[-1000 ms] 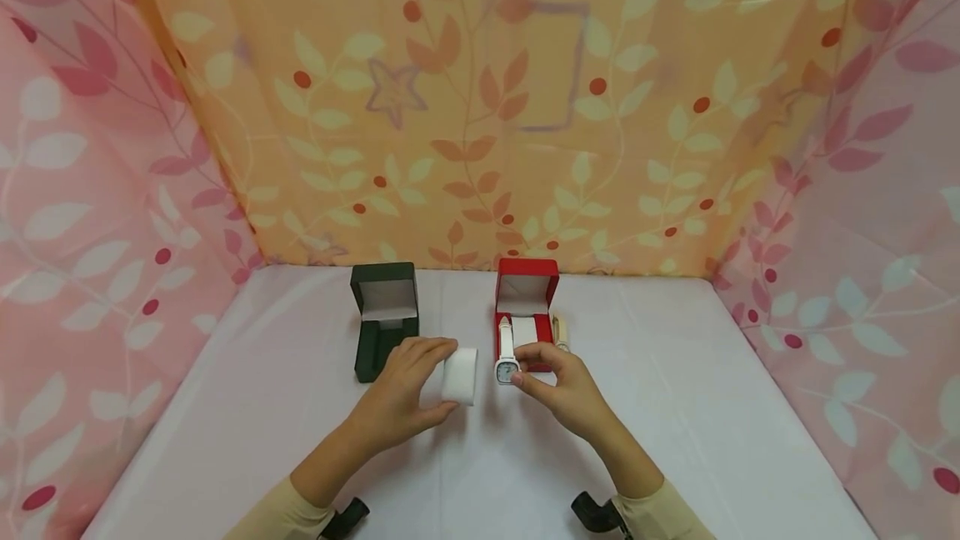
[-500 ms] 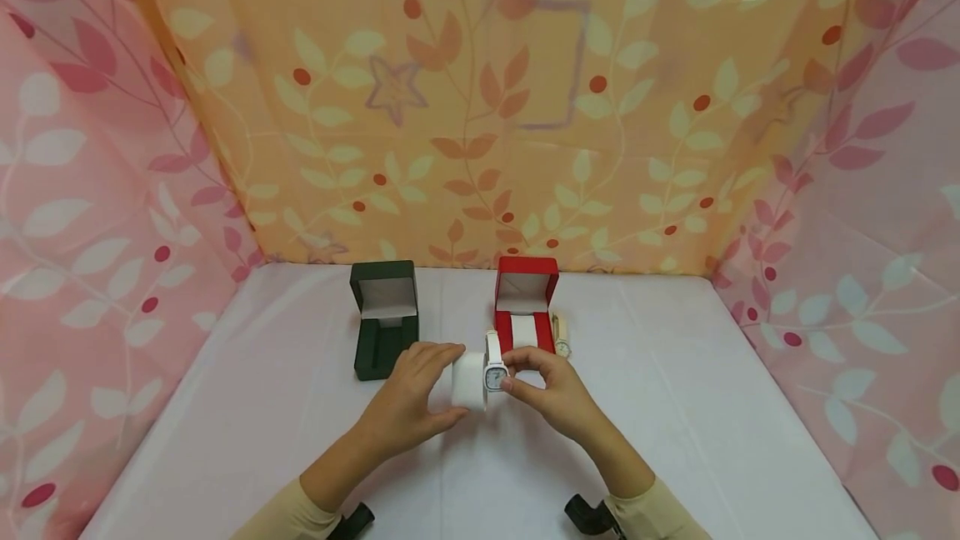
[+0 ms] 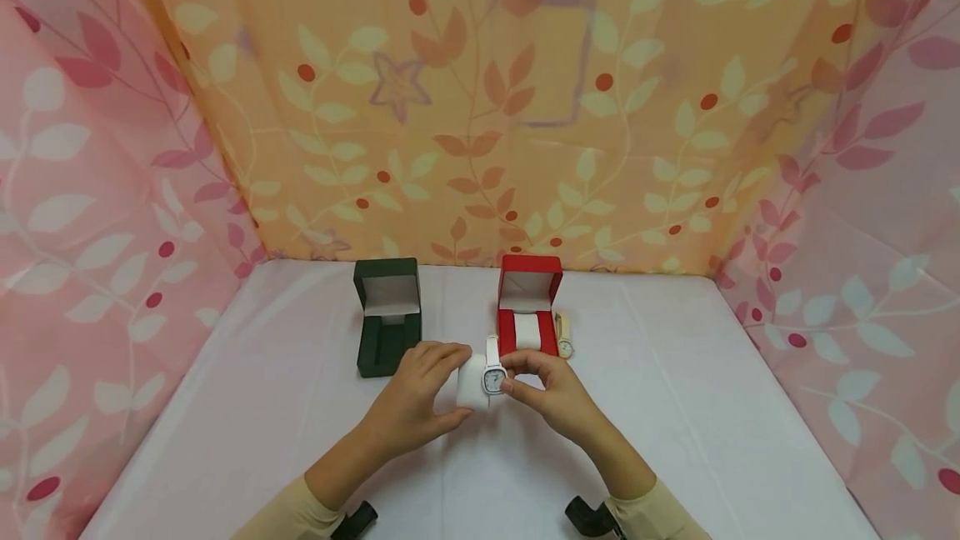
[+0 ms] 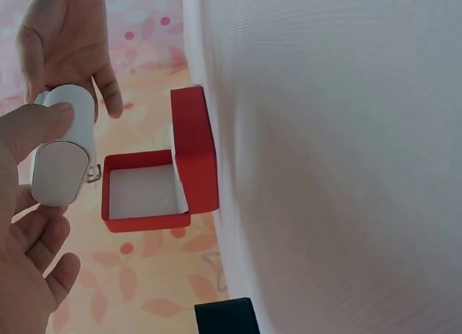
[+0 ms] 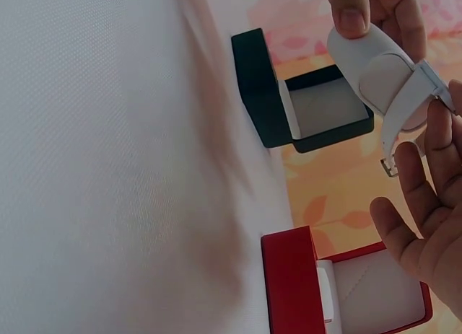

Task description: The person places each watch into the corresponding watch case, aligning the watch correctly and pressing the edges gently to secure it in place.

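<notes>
White watch held against a white cushion between two hands, near the middle of the table.

The cushion is gripped by the left hand, thumb on the near side and fingers curled over the far side. The watch is pinched by the right hand and pressed to the cushion's right face, with its strap wrapped round the cushion. Just beyond the hands, an open red box with a white pad inside is seen, and an open dark green box stands to its left. A second, cream-strapped watch lies just right of the red box.
</notes>
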Motion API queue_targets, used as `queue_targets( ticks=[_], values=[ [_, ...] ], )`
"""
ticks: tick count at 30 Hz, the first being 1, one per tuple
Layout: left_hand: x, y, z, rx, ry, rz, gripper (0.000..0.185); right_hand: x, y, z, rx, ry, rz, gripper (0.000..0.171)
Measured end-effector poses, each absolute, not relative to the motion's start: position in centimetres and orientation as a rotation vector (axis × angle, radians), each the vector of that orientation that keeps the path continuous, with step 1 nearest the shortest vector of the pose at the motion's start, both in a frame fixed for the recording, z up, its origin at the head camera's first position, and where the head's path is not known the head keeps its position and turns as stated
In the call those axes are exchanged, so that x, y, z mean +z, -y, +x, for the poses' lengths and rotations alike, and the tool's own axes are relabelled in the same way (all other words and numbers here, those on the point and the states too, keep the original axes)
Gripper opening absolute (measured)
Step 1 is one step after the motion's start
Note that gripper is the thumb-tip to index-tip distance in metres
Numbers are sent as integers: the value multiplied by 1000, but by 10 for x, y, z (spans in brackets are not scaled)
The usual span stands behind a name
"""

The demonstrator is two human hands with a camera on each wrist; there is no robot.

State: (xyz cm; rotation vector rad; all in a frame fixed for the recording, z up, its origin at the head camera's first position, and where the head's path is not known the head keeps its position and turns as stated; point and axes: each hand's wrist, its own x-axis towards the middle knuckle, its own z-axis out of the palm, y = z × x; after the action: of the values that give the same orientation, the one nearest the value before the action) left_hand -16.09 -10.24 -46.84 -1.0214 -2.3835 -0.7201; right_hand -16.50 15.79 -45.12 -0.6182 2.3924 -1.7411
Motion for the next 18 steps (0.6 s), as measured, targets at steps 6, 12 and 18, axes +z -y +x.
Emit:
queue_targets(
  ticks=[6, 12, 18],
  values=[
    [-468, 101, -160, -706, 2370, -1033, 81, -451, -158, -165, -1754, -2382, -621, 27],
    [-469, 99, -160, -709, 2361, -1040, 81, -452, -157, -166, -1779, -2369, -635, 24],
    [-469, 100, -159, -769, 2356, -1004, 82, -452, -154, -164, -1789, -2375, -612, 24]
  ],
)
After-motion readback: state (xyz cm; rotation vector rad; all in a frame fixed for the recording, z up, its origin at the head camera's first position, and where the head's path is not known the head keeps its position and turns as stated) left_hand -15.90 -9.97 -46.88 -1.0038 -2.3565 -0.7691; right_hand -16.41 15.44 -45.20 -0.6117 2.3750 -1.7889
